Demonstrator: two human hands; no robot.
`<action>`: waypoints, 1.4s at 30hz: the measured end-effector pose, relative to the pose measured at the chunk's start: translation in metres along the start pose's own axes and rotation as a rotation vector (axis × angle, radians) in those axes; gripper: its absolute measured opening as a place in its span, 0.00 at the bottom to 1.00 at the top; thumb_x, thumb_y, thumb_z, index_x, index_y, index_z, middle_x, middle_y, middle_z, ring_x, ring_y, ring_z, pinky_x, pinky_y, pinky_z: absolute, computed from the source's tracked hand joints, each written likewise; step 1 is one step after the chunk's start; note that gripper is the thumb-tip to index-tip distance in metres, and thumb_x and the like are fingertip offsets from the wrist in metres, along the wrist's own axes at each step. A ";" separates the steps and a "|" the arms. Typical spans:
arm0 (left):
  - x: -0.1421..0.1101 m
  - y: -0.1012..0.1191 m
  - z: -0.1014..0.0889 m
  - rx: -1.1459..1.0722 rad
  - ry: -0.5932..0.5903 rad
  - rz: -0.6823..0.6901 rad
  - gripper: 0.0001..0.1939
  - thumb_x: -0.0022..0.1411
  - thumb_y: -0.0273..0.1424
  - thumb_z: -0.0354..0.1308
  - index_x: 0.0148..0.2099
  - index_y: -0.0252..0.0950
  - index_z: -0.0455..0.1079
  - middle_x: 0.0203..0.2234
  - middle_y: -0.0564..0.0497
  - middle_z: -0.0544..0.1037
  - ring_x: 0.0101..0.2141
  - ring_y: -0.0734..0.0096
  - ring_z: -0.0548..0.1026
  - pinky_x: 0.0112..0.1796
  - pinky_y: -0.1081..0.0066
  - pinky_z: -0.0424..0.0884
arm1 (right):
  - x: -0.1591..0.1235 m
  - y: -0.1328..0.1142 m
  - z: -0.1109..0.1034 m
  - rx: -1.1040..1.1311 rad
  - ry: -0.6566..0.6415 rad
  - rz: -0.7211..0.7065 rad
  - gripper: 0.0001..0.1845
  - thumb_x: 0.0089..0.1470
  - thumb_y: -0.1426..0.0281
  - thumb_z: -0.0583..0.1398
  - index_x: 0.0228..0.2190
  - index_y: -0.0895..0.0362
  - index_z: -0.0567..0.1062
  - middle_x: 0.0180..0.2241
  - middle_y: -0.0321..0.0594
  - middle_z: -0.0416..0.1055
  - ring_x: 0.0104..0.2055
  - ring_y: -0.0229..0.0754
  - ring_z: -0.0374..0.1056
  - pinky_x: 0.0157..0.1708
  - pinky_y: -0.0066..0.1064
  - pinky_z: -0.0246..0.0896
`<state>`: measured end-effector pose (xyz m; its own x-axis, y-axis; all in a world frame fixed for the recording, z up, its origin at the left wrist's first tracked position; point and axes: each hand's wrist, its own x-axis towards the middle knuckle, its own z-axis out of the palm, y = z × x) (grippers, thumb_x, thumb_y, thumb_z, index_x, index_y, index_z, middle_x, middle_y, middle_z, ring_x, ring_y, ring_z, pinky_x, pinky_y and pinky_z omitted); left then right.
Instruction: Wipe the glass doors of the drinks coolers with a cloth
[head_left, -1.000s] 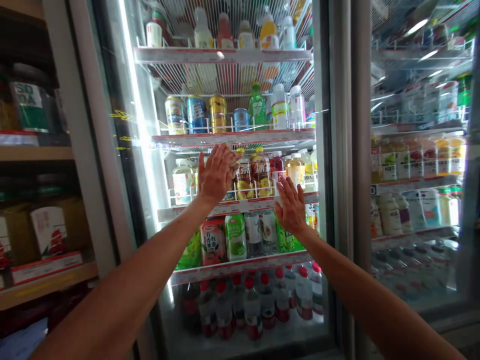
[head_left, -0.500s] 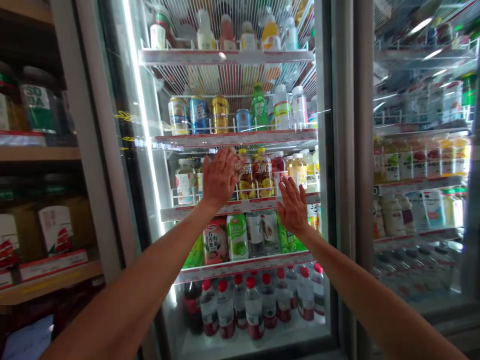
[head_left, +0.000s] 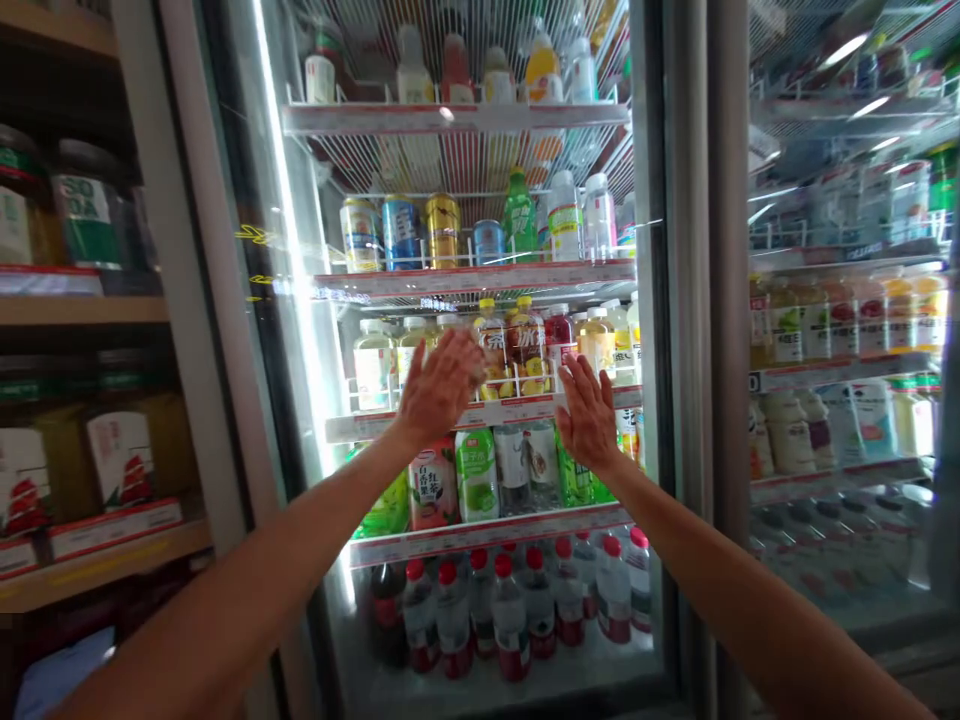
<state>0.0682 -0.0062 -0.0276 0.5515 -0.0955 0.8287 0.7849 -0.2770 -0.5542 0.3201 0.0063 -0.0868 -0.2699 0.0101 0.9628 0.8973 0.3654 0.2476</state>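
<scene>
My left hand [head_left: 442, 388] is raised with its fingers stretched out, slightly blurred, in front of the glass door [head_left: 251, 330] of a lit drinks fridge. It holds nothing. My right hand [head_left: 587, 415], also empty and with fingers extended, is at the glass further right. Whether either palm touches the pane I cannot tell. Behind and between the hands stand brown tea bottles [head_left: 528, 345] with yellow caps on the middle shelf [head_left: 517, 408]. Below them are a pink carton-like pack [head_left: 433, 485] and a green bottle [head_left: 476, 475].
Red-capped water bottles [head_left: 510, 615] fill the fridge floor. Cans [head_left: 442, 230] and bottles line the upper shelves. A metal door frame [head_left: 724, 350] separates a second drinks fridge on the right. At the left, a wooden shelf [head_left: 82, 310] bears large bottles.
My left hand has moved down and slightly left, away from the reflection at its fingertips. My right hand has hardly moved. The view has shifted slightly.
</scene>
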 end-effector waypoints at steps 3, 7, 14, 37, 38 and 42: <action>-0.024 0.025 0.003 -0.082 -0.100 0.350 0.19 0.60 0.31 0.50 0.55 0.41 0.59 0.57 0.49 0.62 0.61 0.68 0.50 0.60 0.57 0.41 | -0.001 0.002 0.001 -0.005 -0.001 0.000 0.34 0.56 0.67 0.47 0.61 0.54 0.39 0.63 0.42 0.44 0.65 0.46 0.38 0.61 0.49 0.38; -0.018 0.036 0.009 -0.073 -0.081 0.122 0.24 0.61 0.34 0.49 0.59 0.38 0.53 0.58 0.44 0.59 0.61 0.65 0.47 0.60 0.54 0.39 | 0.001 0.000 -0.003 0.018 0.005 0.009 0.34 0.56 0.69 0.48 0.61 0.50 0.41 0.63 0.41 0.44 0.65 0.47 0.39 0.60 0.51 0.39; 0.013 0.039 0.013 -0.108 -0.029 -0.208 0.30 0.63 0.33 0.43 0.64 0.33 0.39 0.59 0.43 0.57 0.62 0.65 0.42 0.60 0.54 0.38 | 0.038 -0.062 0.000 0.403 0.119 0.003 0.33 0.56 0.73 0.46 0.61 0.50 0.40 0.63 0.39 0.42 0.64 0.43 0.41 0.60 0.45 0.48; -0.067 -0.014 -0.012 0.007 -0.009 -0.271 0.33 0.61 0.37 0.47 0.64 0.35 0.41 0.61 0.42 0.50 0.61 0.60 0.47 0.59 0.55 0.43 | 0.039 0.044 -0.016 0.003 0.216 0.182 0.22 0.55 0.70 0.46 0.52 0.53 0.65 0.59 0.41 0.55 0.62 0.46 0.48 0.58 0.49 0.45; -0.067 -0.014 -0.012 0.012 -0.014 -0.273 0.33 0.61 0.37 0.48 0.65 0.35 0.40 0.61 0.43 0.50 0.61 0.60 0.47 0.59 0.55 0.42 | 0.039 0.051 -0.016 0.024 0.266 0.244 0.23 0.55 0.71 0.45 0.51 0.54 0.65 0.59 0.41 0.55 0.61 0.46 0.49 0.58 0.49 0.47; -0.067 -0.013 -0.010 0.027 -0.025 -0.278 0.35 0.60 0.38 0.49 0.65 0.36 0.39 0.61 0.43 0.49 0.61 0.60 0.46 0.59 0.55 0.42 | 0.059 0.013 0.003 0.103 0.314 0.328 0.26 0.54 0.71 0.45 0.54 0.57 0.62 0.61 0.40 0.50 0.63 0.46 0.43 0.60 0.51 0.42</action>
<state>0.0187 -0.0061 -0.0752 0.3207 0.0045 0.9472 0.9142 -0.2631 -0.3082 0.3145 0.0141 -0.0269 0.1556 -0.1353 0.9785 0.8738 0.4808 -0.0724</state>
